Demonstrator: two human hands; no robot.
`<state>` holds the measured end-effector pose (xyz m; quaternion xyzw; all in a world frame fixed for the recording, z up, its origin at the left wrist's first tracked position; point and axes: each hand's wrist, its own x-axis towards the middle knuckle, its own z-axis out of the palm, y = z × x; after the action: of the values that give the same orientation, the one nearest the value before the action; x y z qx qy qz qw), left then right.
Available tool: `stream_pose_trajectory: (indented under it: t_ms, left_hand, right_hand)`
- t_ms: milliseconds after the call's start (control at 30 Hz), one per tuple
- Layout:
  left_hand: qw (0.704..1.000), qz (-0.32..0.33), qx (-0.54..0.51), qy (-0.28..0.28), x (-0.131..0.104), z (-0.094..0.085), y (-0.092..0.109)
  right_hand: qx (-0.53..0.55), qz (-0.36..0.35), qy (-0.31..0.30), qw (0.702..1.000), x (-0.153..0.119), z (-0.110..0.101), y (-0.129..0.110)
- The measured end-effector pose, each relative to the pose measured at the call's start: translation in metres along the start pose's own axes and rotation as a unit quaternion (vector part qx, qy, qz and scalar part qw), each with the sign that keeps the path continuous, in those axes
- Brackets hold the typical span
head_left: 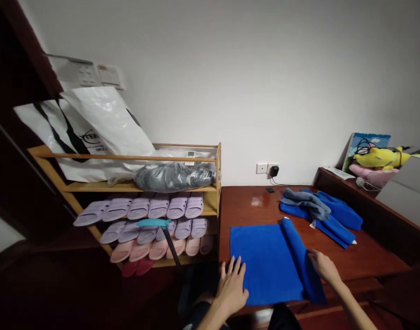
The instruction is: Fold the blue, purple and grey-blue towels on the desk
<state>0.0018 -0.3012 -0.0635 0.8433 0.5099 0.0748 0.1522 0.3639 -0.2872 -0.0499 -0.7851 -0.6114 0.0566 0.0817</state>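
A blue towel [261, 261] lies flat on the reddish-brown desk, its right side rolled or folded into a thick strip [297, 254]. My left hand [231, 286] rests with fingers spread at the towel's lower left edge. At the outer side of the rolled strip, my right hand [323, 266] has its fingers curled against the cloth and grips it. Behind the towel, a grey-blue cloth [306, 201] sits crumpled on top of more blue cloths [339, 215].
The desk [244, 206] meets a white wall with sockets and a black plug [273, 171]. To the left stands a wooden shoe rack [218, 183] with several slippers and white bags [107, 119]. A yellow plush toy [380, 158] lies on a raised ledge at right.
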Motion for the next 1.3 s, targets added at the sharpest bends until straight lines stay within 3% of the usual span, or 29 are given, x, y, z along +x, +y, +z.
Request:
stream_pose_trajectory:
  t_ms: [67, 100, 133, 200, 267, 367, 533, 667, 800, 900, 1000, 1100, 1167, 1300]
  left_hand:
    - [1.000, -0.015, 0.001, 0.025, 0.015, 0.006, 0.017]
    - [0.999, -0.012, -0.001, 0.047, 0.024, 0.010, 0.026]
    - [0.998, -0.003, -0.003, 0.070, 0.032, 0.013, 0.034]
    - [0.995, 0.013, -0.003, 0.096, 0.048, 0.020, 0.042]
    - [0.996, 0.001, 0.012, 0.090, 0.059, 0.023, 0.038]
    - [0.996, -0.015, 0.041, 0.077, 0.068, 0.021, 0.015]
    - [0.995, 0.011, 0.040, 0.089, 0.076, 0.010, -0.015]
    - [0.996, 0.024, 0.029, 0.086, 0.082, 0.006, -0.020]
    - [0.995, 0.031, 0.027, 0.089, 0.082, 0.006, -0.024]
    - [0.995, 0.033, 0.027, 0.086, 0.080, 0.006, -0.027]
    - [0.996, 0.027, 0.027, 0.086, 0.079, 0.008, -0.028]
    - [0.995, 0.026, 0.032, 0.094, 0.080, 0.010, -0.028]
    - [0.994, 0.030, 0.038, 0.099, 0.082, 0.011, -0.028]
    - [0.993, 0.026, 0.056, 0.098, 0.081, 0.009, -0.029]
  right_hand:
    - [0.011, 0.000, 0.069, 0.998, -0.009, 0.006, -0.025]
    - [0.032, -0.010, 0.135, 0.990, -0.015, 0.012, -0.046]
    - [0.072, -0.056, 0.175, 0.980, -0.021, 0.021, -0.070]
    - [0.160, -0.154, 0.141, 0.965, -0.030, 0.043, -0.119]
    - [0.206, -0.195, 0.083, 0.955, -0.034, 0.064, -0.154]
    - [0.183, -0.206, 0.060, 0.959, -0.027, 0.084, -0.166]
    - [0.043, -0.162, 0.111, 0.979, 0.003, 0.077, -0.106]
    - [-0.049, -0.127, 0.065, 0.989, 0.015, 0.056, -0.045]
    - [-0.058, -0.095, 0.019, 0.994, 0.015, 0.028, 0.016]
    - [-0.051, -0.027, -0.004, 0.998, 0.014, 0.005, 0.058]
    - [-0.051, 0.060, 0.016, 0.997, 0.012, -0.010, 0.074]
    - [-0.048, 0.076, 0.079, 0.993, 0.010, -0.005, 0.044]
    - [-0.030, 0.016, 0.098, 0.995, 0.010, 0.011, -0.001]
    - [0.026, -0.135, 0.071, 0.988, 0.003, 0.054, -0.109]
